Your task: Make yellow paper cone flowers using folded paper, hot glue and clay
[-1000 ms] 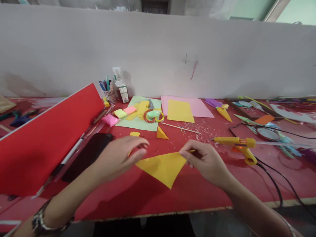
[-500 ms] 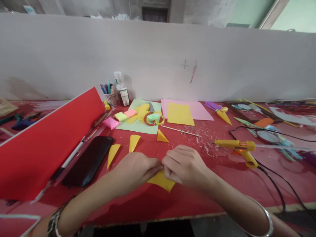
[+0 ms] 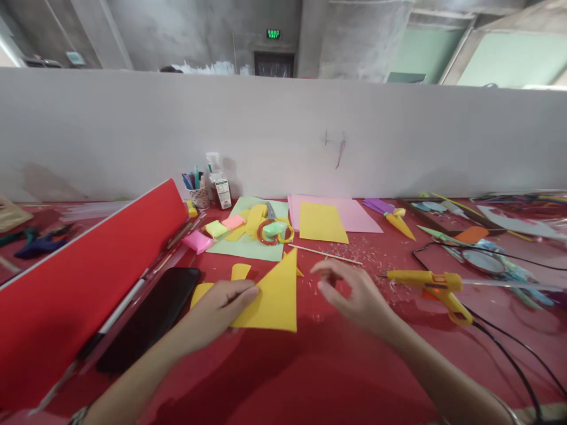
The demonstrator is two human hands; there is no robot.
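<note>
My left hand (image 3: 228, 304) pinches the left side of a yellow paper triangle (image 3: 279, 298), thumb on top, holding it above the red table. One corner of the sheet points up and away from me. To its right, my right hand (image 3: 348, 289) is apart from the paper, fingers curled loosely with a gap between thumb and forefinger and nothing in them. Beyond the hands lie a yellow curled piece (image 3: 240, 271) and another yellow piece (image 3: 201, 292), partly hidden by my left hand. A third folded piece shows just behind the triangle's edge.
A yellow glue gun (image 3: 438, 283) with a lit orange light and trailing cable lies right. On the left are a black phone (image 3: 153, 316) and a slanted red board (image 3: 88, 289). Yellow sheet (image 3: 323, 222), pink sheets (image 3: 361, 216) and a thin stick (image 3: 325, 254) lie farther back.
My hands have moved apart; the right let go of the yellow paper. The left has lifted and turned it so it shows as a flat triangle. The camera view has tilted up.
</note>
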